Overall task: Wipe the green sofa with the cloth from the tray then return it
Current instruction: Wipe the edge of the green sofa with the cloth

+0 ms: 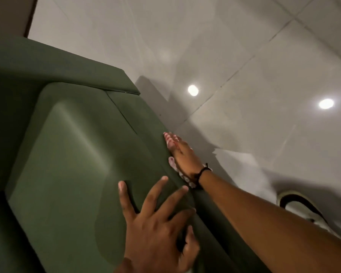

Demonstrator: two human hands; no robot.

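Observation:
The green sofa (71, 154) fills the left half of the head view, seen from above its seat cushion and front edge. My right hand (182, 152) reaches over that front edge and presses a pale patterned cloth (172, 161) flat against the sofa's outer face; bits of the cloth show around the fingers and below the wrist. A dark band circles the right wrist. My left hand (158, 223) lies on the seat near the edge with its fingers spread and nothing in it. No tray is in view.
Glossy grey floor tiles (244, 66) fill the right and top, with two ceiling lights reflected in them. A pale shoe with a dark stripe (303, 209) shows beside my right arm. A brown wall edge (8, 14) stands at the top left.

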